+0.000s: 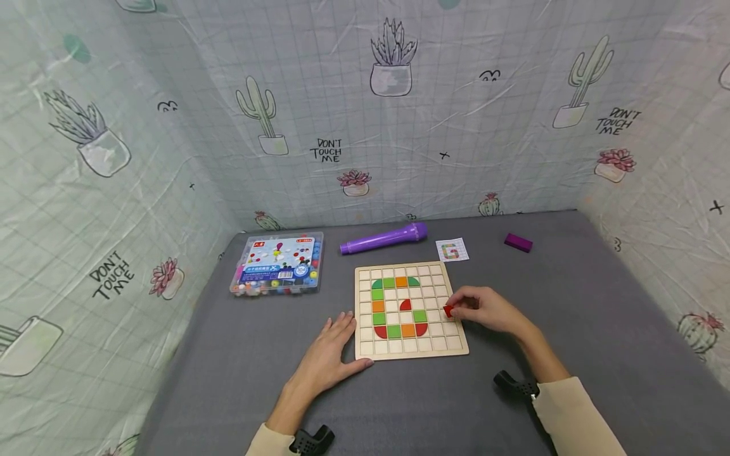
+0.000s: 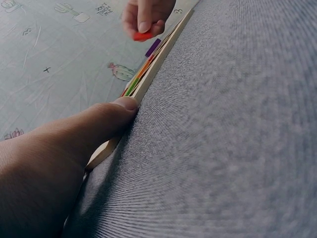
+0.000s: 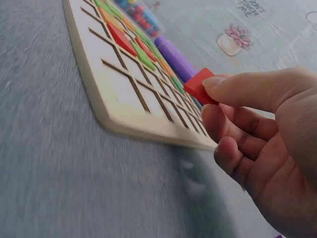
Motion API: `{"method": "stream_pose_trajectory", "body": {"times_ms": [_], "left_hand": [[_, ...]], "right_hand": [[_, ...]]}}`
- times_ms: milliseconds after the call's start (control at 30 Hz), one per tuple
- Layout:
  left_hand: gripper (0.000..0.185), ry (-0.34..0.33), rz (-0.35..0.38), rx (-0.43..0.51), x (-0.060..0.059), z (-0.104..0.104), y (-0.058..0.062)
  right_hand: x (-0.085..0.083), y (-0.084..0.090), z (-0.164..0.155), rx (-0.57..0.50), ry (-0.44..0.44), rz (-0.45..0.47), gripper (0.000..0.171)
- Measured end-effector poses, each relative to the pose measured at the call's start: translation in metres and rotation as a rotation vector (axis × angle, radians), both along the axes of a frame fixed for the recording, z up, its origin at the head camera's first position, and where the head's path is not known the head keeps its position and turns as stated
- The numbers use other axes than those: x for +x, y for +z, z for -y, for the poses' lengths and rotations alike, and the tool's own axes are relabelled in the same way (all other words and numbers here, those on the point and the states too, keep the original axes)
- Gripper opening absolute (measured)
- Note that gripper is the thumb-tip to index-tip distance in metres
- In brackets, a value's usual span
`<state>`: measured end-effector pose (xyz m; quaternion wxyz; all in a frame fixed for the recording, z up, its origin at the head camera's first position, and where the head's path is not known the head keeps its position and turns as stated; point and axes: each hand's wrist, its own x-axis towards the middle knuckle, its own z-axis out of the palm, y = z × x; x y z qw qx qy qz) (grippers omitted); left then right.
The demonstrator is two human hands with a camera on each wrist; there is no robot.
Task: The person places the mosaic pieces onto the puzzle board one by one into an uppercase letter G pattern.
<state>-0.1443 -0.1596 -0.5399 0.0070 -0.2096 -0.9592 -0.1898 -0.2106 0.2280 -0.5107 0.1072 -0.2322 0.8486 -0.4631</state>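
A wooden grid board (image 1: 450,345) lies on the grey table, with green, orange and red tiles set into it in a G shape (image 1: 399,304). My right hand (image 1: 485,309) hovers over the board's right side and pinches a small red tile (image 1: 448,311) between thumb and fingers; the right wrist view shows that red tile (image 3: 199,85) held just above the board (image 3: 119,99). My left hand (image 1: 331,351) lies flat on the table, its fingers straight, with the thumb (image 2: 116,111) against the board's lower left edge (image 2: 148,79).
A clear plastic box of coloured pieces (image 1: 277,263) sits at the left rear. Behind the board lie a purple cylinder (image 1: 383,239), a small pattern card showing a G (image 1: 452,251) and a purple block (image 1: 518,242). Cactus-print sheets wall in the table.
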Motion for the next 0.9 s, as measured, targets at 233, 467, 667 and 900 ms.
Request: {"method": "stream_pose_trajectory", "body": {"times_ms": [233, 467, 667, 900], "left_hand": [[0.096, 0.003, 0.004, 0.009, 0.000, 0.001, 0.000], [0.096, 0.001, 0.011, 0.008, 0.000, 0.000, -0.001], [0.096, 0.002, 0.007, 0.007, 0.000, 0.000, -0.002], [0.096, 0.003, 0.008, -0.001, 0.000, -0.001, -0.001]], "right_hand": [[-0.012, 0.003, 0.025, 0.040, -0.059, -0.037, 0.012], [-0.024, -0.001, 0.044, 0.047, -0.067, -0.040, 0.012], [-0.029, -0.008, 0.057, 0.075, -0.079, -0.043, 0.011], [-0.026, -0.011, 0.066, 0.095, -0.106, -0.093, 0.008]]}}
